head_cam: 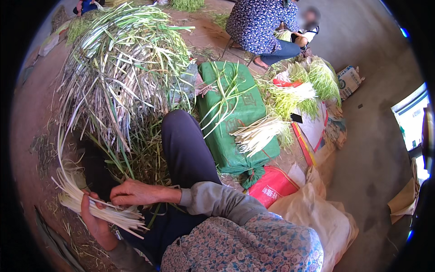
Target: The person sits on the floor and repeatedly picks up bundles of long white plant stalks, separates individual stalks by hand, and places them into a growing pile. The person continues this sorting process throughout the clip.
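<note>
My left hand (97, 221) is closed around a bundle of pale stalks (119, 217) at the lower left, thumb over the top. Against the upper side of this bundle is my right hand (131, 193), fingers bent; its fingertips are partly hidden, and whether they pinch a stalk cannot be told. Beyond my hands rises a large heap of long green-and-white leafy stalks (119, 68). Right of my knee lies a green wrapped bale (217, 146), with a few loose green leaves (226, 91) and a bunch of white stalks (260, 134) on top.
Yellow-green bunches (319, 78) and a dark flat rectangular object (296, 118) lie beyond the bale. A red sack (272, 187) and a pale plastic sack (306, 214) are at my right. A person in a patterned top (258, 27) sits at the top, beside another person (309, 30).
</note>
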Available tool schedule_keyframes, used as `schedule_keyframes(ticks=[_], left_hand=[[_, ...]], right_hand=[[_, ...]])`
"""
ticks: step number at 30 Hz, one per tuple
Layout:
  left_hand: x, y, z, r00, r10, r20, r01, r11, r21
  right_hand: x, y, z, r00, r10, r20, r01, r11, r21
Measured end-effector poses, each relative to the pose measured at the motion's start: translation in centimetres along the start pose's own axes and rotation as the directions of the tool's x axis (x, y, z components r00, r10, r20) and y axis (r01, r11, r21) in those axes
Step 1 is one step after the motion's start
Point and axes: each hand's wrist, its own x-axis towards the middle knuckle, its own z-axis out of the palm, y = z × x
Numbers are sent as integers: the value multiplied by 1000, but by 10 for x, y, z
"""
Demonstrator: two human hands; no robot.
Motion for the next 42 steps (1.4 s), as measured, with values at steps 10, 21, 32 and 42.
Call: schedule_keyframes(ticks=[10, 21, 32, 42], left_hand=[[13, 4, -16, 997, -79, -17, 76, 990, -120], [29, 5, -55, 997, -62, 39, 70, 962, -263], [9, 74, -82, 826, 547, -133, -476, 805, 355], [39, 38, -22, 986, 142, 81, -83, 862, -500]], right_hand=[[-15, -20, -9, 971, 234, 51, -239, 957, 164], [-29, -3, -18, 986, -120, -115, 93, 972, -217], [-44, -25, -82, 933, -32, -358, -242, 679, -693], [24, -29, -42, 947, -212, -240, 83, 886, -455]])
